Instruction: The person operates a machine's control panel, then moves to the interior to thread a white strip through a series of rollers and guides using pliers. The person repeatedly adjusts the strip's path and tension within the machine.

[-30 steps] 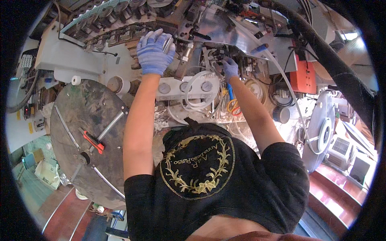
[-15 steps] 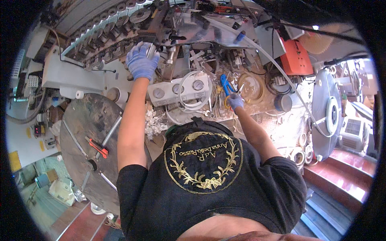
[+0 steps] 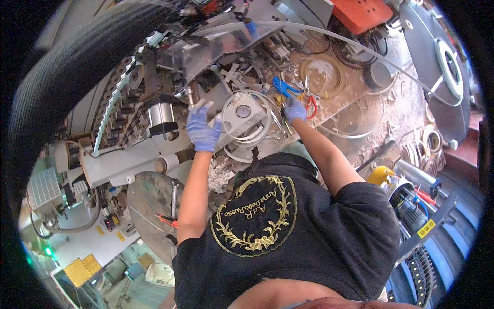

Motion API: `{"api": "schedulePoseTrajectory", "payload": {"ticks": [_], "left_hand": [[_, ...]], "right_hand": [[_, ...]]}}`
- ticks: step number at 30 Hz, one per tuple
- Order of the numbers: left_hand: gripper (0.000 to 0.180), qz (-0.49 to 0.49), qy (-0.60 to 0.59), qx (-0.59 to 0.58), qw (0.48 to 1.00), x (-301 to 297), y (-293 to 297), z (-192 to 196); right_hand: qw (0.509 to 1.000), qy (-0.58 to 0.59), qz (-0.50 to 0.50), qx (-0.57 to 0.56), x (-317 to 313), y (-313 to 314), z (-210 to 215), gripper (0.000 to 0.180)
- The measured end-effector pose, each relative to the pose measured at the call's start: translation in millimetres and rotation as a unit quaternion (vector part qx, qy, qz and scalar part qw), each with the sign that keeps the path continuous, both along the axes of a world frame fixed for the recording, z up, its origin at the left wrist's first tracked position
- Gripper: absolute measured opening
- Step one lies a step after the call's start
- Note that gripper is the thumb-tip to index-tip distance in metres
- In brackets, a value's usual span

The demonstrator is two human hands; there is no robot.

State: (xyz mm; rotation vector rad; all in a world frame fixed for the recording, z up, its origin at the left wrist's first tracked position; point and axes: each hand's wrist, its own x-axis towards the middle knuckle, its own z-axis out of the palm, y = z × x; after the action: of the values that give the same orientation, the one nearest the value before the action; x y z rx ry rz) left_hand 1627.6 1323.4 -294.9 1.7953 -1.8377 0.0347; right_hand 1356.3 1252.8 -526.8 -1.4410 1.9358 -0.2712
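Note:
My left hand (image 3: 202,127), in a bluish-purple glove, is raised over the bench with its thumb held apart from its fingers. Its fingertips are close to a metal cylindrical fitting (image 3: 192,97); I cannot tell whether they touch it. A white panel with a round gauge (image 3: 243,111) lies to its right, with clear tubing (image 3: 265,129) looped around it. My right hand (image 3: 295,110), also gloved, is down among hand tools with its fingers drawn together, and what they hold is hidden. Close to it lie a blue-handled tool (image 3: 284,86), red-handled pliers (image 3: 312,106) and wrenches (image 3: 278,135).
A metal cylinder (image 3: 162,116) with a black end stands on the machine at left. Tape rings (image 3: 329,72) and a grey round can (image 3: 378,75) sit at the far right of the bench. A long clear hose (image 3: 339,42) arches across the back. A large round disc (image 3: 149,206) is at lower left.
My view has turned and shifted. The left hand has come away from the metal cylinder and moved right, toward the gauge panel. The right hand is still among the tools.

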Motion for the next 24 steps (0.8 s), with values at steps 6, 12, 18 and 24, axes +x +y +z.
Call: {"api": "schedulePoseTrajectory", "payload": {"ticks": [6, 12, 18, 24], "left_hand": [[0.044, 0.025, 0.224, 0.229, 0.947, -44.6, -44.9, -48.5], [0.050, 0.112, 0.534, 0.367, 0.754, -71.3, -106.8, -109.5], [0.042, 0.254, 0.648, 0.360, 0.622, -78.7, -162.4, -181.1], [0.047, 0.319, 0.550, 0.444, 0.632, -79.1, -200.0, -236.5]], "right_hand": [[0.990, 0.098, 0.051, -0.083, -29.8, -12.4, 13.6, 0.036], [0.979, 0.078, 0.159, -0.100, -33.3, -27.5, 3.8, 0.041], [0.988, 0.051, -0.098, -0.107, -34.3, 4.7, 22.1, 0.050], [0.989, 0.051, -0.080, 0.113, -43.2, 4.6, 20.6, 0.069]]}}
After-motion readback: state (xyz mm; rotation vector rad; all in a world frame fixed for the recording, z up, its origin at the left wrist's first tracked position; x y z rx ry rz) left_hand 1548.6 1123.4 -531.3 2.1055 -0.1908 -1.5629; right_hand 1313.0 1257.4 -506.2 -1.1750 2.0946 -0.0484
